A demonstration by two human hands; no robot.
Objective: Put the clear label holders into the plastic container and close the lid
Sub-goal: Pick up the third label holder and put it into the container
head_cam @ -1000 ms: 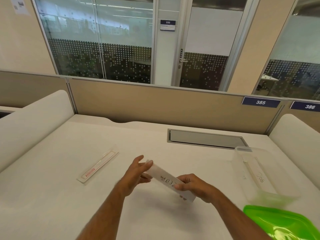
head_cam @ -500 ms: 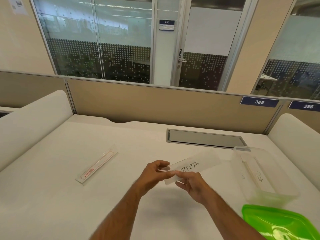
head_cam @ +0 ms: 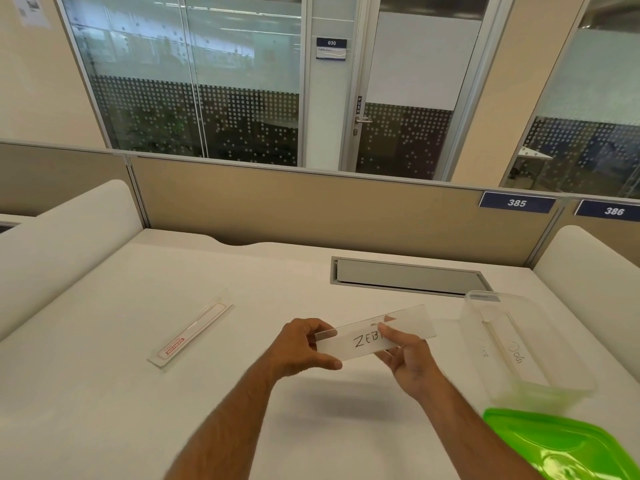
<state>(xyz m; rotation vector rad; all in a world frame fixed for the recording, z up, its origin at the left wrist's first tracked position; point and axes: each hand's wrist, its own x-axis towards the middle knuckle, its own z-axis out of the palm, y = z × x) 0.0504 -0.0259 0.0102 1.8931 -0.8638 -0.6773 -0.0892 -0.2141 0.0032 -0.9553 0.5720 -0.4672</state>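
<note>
Above the middle of the white desk, both hands hold a clear label holder (head_cam: pixel 408 323) with handwritten letters on its paper insert. My left hand (head_cam: pixel 304 346) pinches its left end. My right hand (head_cam: pixel 407 358) grips its middle from below, thumb on top. Another label holder (head_cam: pixel 192 332), with red print, lies flat on the desk to the left. The clear plastic container (head_cam: pixel 540 386) stands open at the right, with a labelled holder inside it. Its green lid (head_cam: pixel 561 445) lies on the desk in front of the container, at the lower right.
A grey cable flap (head_cam: pixel 408 277) is set into the desk behind the hands. Beige partitions (head_cam: pixel 311 209) close the back, and white padded dividers (head_cam: pixel 62 233) flank both sides. Glass office walls stand beyond.
The held label holder has turned from slanting down-right to nearly level and has moved up and right towards the container. My right hand shifted to grip it from beneath.
</note>
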